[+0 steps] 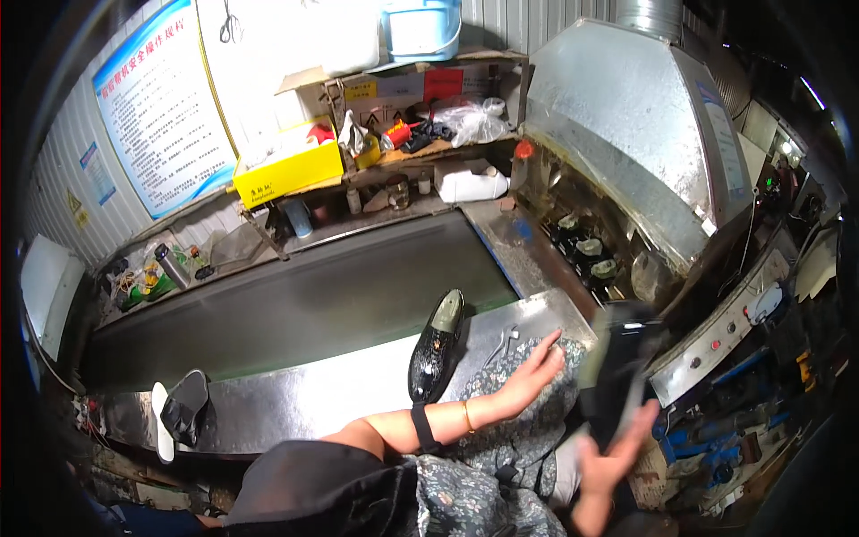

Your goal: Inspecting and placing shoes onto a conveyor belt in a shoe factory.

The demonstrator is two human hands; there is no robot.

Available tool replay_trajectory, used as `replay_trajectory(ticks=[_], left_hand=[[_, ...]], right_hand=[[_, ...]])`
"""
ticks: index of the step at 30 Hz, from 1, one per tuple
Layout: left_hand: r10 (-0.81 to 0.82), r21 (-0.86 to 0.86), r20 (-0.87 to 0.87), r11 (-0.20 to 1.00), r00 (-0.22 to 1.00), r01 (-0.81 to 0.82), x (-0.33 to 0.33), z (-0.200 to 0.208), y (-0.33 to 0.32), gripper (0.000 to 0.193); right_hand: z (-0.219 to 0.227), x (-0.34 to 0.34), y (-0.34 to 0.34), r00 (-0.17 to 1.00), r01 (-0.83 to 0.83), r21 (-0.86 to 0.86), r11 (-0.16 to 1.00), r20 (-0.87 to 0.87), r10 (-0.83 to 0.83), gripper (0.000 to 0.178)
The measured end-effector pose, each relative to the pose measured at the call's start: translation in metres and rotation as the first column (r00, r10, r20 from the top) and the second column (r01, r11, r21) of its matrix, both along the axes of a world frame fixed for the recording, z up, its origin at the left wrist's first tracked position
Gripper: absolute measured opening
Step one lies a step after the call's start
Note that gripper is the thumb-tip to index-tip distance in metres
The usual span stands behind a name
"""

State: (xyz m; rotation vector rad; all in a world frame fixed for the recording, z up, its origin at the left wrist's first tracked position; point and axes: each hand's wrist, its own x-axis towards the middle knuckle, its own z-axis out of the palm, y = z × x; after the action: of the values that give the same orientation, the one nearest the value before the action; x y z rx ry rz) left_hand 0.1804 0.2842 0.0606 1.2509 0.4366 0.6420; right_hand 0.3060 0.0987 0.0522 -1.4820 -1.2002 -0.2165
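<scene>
My left hand [535, 369] lies open, fingers spread, on the patterned cloth at the metal bench's edge, right of a glossy black dress shoe [436, 347] with a green insole. My right hand [617, 452] grips a second black shoe [619, 371], held upright and blurred, beside the machine's control panel [725, 331]. My left wrist carries a black band and a thin bangle.
A dark conveyor belt [304, 309] runs across the middle. Another dark shoe [183, 407] rests at the bench's left end. A big metal hood [635, 125] covers a station holding several shoes. Shelves behind carry a yellow box [288, 170], cartons, bottles and bags.
</scene>
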Motion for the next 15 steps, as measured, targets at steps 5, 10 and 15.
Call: replay_trajectory(ticks=[5, 10, 15], left_hand=[[0.093, -0.214, -0.083, 0.971, 0.992, -0.109, -0.036, -0.001, 0.054, 0.073], [-0.070, 0.515, -0.606, 0.724, 0.792, 0.458, -0.078, -0.006, 0.006, 0.048], [-0.186, 0.257, -0.412, 0.915, 0.892, 0.310, -0.086, -0.024, 0.012, 0.038]], right_hand=[[0.034, -0.027, 0.029, 0.834, -0.366, -0.072, 0.928, -0.468, 0.292, 0.110], [-0.003, 0.014, 0.031, 0.241, -0.913, -0.123, 0.389, -0.931, 0.273, 0.081], [-0.051, -0.023, -0.004, 0.178, -0.846, -0.083, 0.526, -0.975, 0.132, 0.069]])
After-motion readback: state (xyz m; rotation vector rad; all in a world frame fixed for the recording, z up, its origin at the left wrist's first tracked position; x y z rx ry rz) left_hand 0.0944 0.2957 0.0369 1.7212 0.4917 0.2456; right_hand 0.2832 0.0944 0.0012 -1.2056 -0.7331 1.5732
